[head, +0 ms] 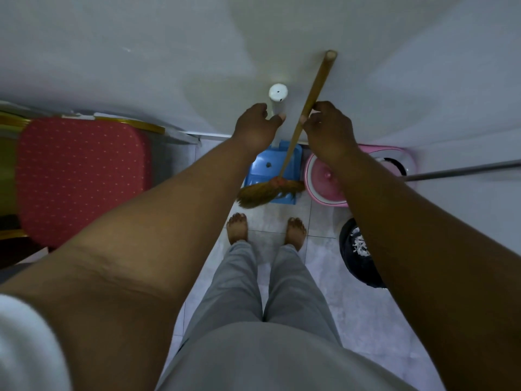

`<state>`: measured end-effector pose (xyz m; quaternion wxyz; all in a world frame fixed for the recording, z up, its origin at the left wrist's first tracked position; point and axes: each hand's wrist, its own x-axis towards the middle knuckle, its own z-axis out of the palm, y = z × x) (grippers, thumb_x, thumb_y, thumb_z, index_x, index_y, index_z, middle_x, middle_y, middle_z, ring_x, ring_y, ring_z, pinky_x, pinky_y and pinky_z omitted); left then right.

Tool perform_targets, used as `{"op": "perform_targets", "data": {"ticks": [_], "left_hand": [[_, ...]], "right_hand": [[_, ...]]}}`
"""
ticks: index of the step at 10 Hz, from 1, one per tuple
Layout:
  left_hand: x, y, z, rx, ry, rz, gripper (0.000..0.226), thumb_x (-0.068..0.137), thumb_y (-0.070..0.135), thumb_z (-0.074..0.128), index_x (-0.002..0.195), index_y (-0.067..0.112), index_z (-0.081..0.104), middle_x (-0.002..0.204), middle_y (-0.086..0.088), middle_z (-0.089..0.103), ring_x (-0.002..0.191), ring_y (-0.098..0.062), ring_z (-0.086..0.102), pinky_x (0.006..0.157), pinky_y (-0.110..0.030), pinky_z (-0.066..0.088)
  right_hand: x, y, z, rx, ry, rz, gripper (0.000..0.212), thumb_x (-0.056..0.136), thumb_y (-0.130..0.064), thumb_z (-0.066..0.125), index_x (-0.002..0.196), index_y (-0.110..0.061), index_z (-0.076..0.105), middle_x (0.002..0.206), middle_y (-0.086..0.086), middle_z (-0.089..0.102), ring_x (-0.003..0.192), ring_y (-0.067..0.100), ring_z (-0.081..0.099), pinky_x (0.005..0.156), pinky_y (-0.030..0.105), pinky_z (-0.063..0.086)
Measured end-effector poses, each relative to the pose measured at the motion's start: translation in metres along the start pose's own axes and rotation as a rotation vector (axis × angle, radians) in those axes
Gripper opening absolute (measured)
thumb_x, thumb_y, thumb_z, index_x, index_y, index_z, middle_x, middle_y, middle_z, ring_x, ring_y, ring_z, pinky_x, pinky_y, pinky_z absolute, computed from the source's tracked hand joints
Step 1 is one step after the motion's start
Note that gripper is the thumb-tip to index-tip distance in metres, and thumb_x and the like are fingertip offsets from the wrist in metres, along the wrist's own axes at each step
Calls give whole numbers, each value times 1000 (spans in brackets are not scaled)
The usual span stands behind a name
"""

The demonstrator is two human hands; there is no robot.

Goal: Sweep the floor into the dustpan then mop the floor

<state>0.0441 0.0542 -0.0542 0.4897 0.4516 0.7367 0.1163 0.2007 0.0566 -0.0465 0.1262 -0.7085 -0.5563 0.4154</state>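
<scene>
Right grip (328, 128) pinches broom handle (313, 88); left grip (255, 128) curls round dustpan handle (277, 104); bristles (267, 193) rest on dustpan (262, 170) below; mop (465, 169) untouched.

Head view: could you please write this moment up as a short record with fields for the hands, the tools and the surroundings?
left hand: grips the white dustpan handle
right hand: pinches the wooden shaft of the broom
broom head: lies across the front edge of the blue dustpan
mop bucket: pink, right of the dustpan
mop pole: metal, runs off to the right
bin: dark, white scraps inside, beside the mop bucket
chair: red seat, far left
</scene>
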Motion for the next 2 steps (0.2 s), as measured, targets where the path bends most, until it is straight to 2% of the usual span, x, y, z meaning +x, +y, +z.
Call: {"op": "perform_targets", "data": {"ticks": [2], "left_hand": [[-22,-1,-4,-60,9,-2,66,97,41,54,150,8,34,150,-8,43,136,-23,42,110,-32,33]], "right_hand": [[-14,0,-8,-4,-19,24,48,96,-34,54,139,-14,46,131,8,60,117,20,58,52,-4,32]]}}
